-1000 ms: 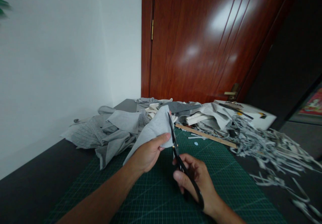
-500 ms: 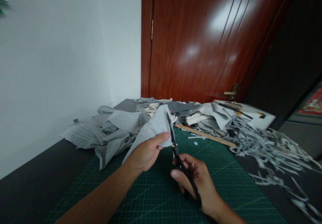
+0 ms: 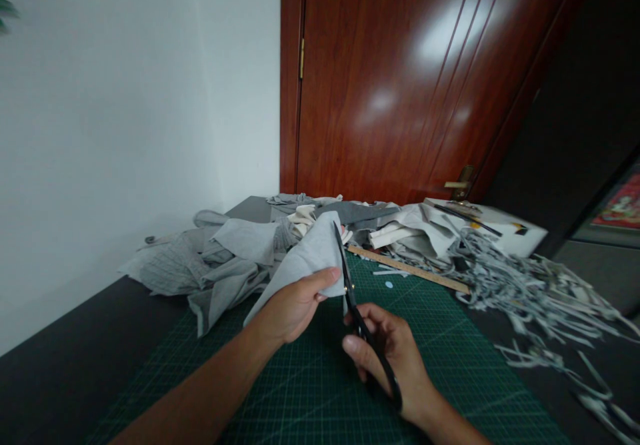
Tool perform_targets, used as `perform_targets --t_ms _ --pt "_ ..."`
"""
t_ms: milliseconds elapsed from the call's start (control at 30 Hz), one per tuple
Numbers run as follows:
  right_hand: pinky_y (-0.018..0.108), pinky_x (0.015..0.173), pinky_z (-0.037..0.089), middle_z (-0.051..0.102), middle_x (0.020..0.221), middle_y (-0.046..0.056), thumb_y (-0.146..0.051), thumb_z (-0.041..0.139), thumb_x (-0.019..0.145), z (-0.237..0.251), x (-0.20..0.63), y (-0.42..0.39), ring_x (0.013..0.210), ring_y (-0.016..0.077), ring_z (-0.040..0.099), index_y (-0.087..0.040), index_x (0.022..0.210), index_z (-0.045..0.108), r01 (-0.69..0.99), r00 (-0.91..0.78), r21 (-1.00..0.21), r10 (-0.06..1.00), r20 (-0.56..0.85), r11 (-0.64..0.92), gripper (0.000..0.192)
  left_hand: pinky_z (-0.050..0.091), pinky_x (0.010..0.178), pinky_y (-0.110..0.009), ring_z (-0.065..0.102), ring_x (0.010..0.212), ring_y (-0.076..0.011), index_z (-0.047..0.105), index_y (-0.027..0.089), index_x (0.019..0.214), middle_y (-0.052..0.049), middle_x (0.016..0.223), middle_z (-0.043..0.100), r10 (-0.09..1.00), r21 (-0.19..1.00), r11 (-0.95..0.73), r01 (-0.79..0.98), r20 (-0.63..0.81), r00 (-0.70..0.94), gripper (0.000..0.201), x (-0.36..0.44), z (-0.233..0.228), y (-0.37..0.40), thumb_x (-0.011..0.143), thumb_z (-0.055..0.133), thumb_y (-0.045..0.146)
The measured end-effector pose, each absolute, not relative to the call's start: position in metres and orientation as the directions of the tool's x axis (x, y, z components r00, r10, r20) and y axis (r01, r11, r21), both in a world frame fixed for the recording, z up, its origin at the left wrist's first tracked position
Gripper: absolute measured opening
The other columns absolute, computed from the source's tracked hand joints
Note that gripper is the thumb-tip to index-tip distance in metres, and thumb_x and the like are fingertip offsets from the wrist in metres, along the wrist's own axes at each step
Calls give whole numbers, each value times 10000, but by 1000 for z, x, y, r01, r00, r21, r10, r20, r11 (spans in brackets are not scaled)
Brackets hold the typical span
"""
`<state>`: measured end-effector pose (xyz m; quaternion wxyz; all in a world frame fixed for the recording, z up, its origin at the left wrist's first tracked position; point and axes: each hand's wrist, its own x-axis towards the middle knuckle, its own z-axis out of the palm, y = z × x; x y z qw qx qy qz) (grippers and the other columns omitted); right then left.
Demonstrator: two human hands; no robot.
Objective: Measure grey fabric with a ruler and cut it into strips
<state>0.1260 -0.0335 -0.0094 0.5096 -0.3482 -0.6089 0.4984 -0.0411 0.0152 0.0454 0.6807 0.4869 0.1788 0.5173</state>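
Two bare hands work over a green cutting mat that covers the near part of the dark worktop. Nearest the camera, the right hand has its grip curled tight through the handles of black scissors, whose blades point up and away and look nearly pressed together along the edge of a grey cloth piece. Just to the left, the left hand pinches that cloth piece between thumb and fingers, holding it raised off the mat, with its lower part trailing down to the left. The blades touch the right edge of the cloth, right beside the left thumb.

Beyond the hands, a wooden ruler lies slanted across the far edge of the mat. Left of it sits a heap of grey fabric, spilling onto the worktop. To the right, a tangle of cut grey strips spreads over the worktop's right side, with pale folded cloth and a white box behind it. Farthest back stand a white wall and a reddish-brown wooden door with a metal handle.
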Motion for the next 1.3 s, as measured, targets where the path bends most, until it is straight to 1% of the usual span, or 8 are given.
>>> perform_targets --t_ms 133,333,500,600,833,900,1167,1300 --pt "165 401 375 541 559 -82 -469 940 754 -11 126 -33 412 75 457 -178 944 665 -101 -239 -956 926 291 274 443 550 878 -382 736 1064 -324 759 168 1278 -96 1057 828 874 865 22 -501 226 429 490 -39 42 15 834 819 366" --pt "160 397 368 543 565 -82 -461 936 763 -11 126 -34 408 70 453 -170 949 662 -115 -235 -958 930 284 264 441 537 822 -349 731 984 -297 803 133 1150 -107 1023 820 870 870 45 -491 208 448 389 -40 37 16 846 809 374" --pt "160 402 367 534 562 -86 -454 940 762 -12 127 -33 416 69 446 -166 956 664 -116 -245 -958 927 283 262 444 543 864 -359 737 992 -285 737 194 1329 -76 1065 819 877 849 24 -527 236 419 524 -39 43 13 831 822 332" --pt "160 407 366 536 563 -85 -454 939 762 -11 127 -32 419 69 445 -167 948 663 -112 -247 -958 926 285 265 440 548 874 -364 732 1038 -295 719 208 1361 -75 1099 815 880 848 5 -530 248 405 559 -37 45 13 825 824 328" --pt "162 418 374 527 555 -86 -472 932 769 -8 127 -33 425 71 447 -171 940 657 -110 -259 -955 919 296 277 442 552 884 -385 725 1061 -334 825 131 1014 -112 994 821 861 881 41 -471 208 464 353 -39 38 17 821 828 427" --pt "162 416 374 521 553 -89 -474 934 766 -8 127 -33 422 72 447 -173 938 652 -113 -256 -956 921 292 271 447 549 891 -385 723 1062 -335 825 130 971 -115 994 820 867 882 35 -469 207 453 334 -39 36 17 814 834 424" --pt "167 402 376 557 549 -76 -467 932 769 -10 126 -32 421 81 463 -166 958 673 -105 -245 -955 923 295 278 440 546 879 -387 736 1023 -323 796 148 1149 -99 974 820 865 870 58 -490 201 460 416 -38 40 15 809 835 383" --pt "170 396 387 564 559 -76 -481 933 762 -12 126 -32 418 83 475 -170 957 676 -99 -226 -955 928 296 281 448 545 827 -382 736 981 -323 790 144 1168 -104 976 821 861 882 56 -468 194 470 486 -39 39 16 788 859 438"
